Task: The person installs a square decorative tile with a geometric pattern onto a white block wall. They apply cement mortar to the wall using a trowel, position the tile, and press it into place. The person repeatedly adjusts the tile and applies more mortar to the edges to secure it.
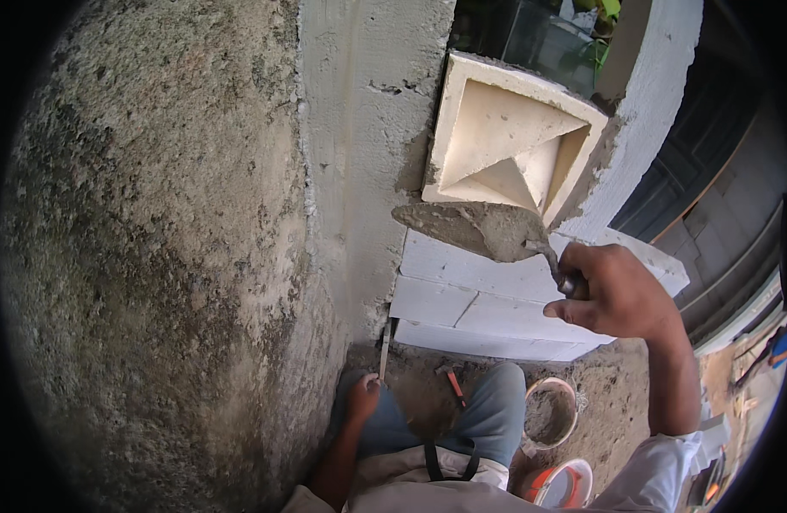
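My right hand [620, 291] is closed round the handle of a pointed trowel [543, 248]. Wet grey mortar [475, 227] coats the blade, which lies along the lower edge of a cream ventilation block [479, 115] with angled recesses. The block sits in a wall opening, above a course of white blocks [428, 299]. Low by my left knee, my left hand [363, 398] is closed on a thin pale strip [385, 346] that stands nearly upright; whether it is wood or metal I cannot tell.
A rough, weathered wall [171, 239] rises close on my left, beside a grey plastered column [351, 171]. On the ground lie a hammer [456, 389] with an orange-red handle, a mortar bucket [573, 416] and an orange-and-white bucket [587, 479].
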Demonstrator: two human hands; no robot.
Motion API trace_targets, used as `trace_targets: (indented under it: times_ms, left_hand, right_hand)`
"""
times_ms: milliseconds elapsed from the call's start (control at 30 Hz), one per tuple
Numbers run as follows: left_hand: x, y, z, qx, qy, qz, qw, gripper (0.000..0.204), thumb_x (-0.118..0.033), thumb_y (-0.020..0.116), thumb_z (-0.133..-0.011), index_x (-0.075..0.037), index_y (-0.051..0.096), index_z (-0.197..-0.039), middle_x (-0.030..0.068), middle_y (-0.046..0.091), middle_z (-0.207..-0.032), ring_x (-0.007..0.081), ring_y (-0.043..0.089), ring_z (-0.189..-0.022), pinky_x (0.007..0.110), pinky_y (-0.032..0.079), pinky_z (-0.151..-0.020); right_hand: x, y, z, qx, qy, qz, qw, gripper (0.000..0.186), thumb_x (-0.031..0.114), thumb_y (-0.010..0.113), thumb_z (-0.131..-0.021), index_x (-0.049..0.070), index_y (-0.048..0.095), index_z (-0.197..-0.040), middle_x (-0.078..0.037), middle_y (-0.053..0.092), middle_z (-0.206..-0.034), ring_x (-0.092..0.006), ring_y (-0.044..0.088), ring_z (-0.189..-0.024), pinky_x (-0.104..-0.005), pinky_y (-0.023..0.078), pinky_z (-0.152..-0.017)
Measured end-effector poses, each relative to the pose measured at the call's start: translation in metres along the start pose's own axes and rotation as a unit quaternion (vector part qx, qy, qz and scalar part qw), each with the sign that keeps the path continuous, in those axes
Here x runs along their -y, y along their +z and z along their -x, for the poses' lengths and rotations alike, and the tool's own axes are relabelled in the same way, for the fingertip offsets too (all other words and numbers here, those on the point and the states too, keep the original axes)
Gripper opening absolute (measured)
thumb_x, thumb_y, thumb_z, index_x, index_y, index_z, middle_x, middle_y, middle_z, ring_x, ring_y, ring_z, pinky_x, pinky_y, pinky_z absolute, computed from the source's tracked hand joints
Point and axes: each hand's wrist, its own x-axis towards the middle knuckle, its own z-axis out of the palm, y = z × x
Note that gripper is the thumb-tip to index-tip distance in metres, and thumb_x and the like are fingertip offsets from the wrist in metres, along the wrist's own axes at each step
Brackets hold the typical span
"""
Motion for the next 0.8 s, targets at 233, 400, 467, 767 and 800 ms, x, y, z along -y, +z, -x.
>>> trace_targets:
  times_ms: [233,400,467,767,800]
  left_hand:
    - [-0.012,0.0,0.002,0.018,-0.007,0.03,0.999,0.036,-0.026,0.064,-0.095,-0.004,0.071,-0.123,0.0194,0.075,-0.109,0.0355,0.073,-0.102,0.042,0.055,-0.09]
    - [0.001,0.009,-0.006,0.0,0.014,0.076,0.997,0.035,-0.022,0.064,-0.098,-0.001,0.068,-0.126,0.0106,0.075,-0.094,0.0165,0.071,-0.073,0.033,0.056,-0.071]
    - [-0.012,-0.005,0.002,-0.005,-0.014,0.088,0.996,0.034,-0.022,0.063,-0.099,-0.001,0.068,-0.126,0.0116,0.075,-0.096,0.018,0.072,-0.076,0.033,0.056,-0.073]
    - [-0.023,0.026,-0.005,0.06,0.025,0.092,0.994,0.035,-0.024,0.062,-0.099,-0.001,0.068,-0.126,0.0155,0.076,-0.1,0.024,0.073,-0.082,0.037,0.057,-0.079]
    - [-0.032,0.039,-0.006,0.08,0.032,0.099,0.991,0.036,-0.024,0.062,-0.099,-0.001,0.068,-0.126,0.0157,0.075,-0.1,0.0243,0.073,-0.082,0.037,0.057,-0.079]
  right_hand:
    - [0.074,-0.097,-0.065,-0.068,-0.027,0.453,0.889,0.021,0.023,0.077,-0.09,0.002,0.076,-0.093,-0.015,0.076,-0.081,-0.0305,0.077,-0.079,-0.0419,0.061,-0.077]
    - [0.157,-0.137,-0.094,0.08,0.071,0.499,0.86,0.027,0.017,0.066,-0.088,-0.002,0.075,-0.106,-0.023,0.071,-0.11,-0.034,0.069,-0.106,-0.0447,0.055,-0.092]
    - [0.165,-0.144,-0.095,0.129,0.053,0.498,0.856,0.033,0.013,0.06,-0.087,-0.004,0.074,-0.111,-0.025,0.072,-0.114,-0.0362,0.068,-0.111,-0.0457,0.054,-0.092]
    - [0.091,-0.146,0.004,-0.122,0.163,0.456,0.866,0.024,0.017,0.069,-0.095,-0.003,0.074,-0.082,-0.016,0.07,-0.071,-0.0272,0.072,-0.067,-0.0399,0.056,-0.066]
    - [0.079,-0.141,0.037,-0.155,0.154,0.421,0.88,0.024,0.016,0.067,-0.096,-0.003,0.072,-0.083,-0.016,0.069,-0.072,-0.0278,0.071,-0.066,-0.0411,0.055,-0.065]
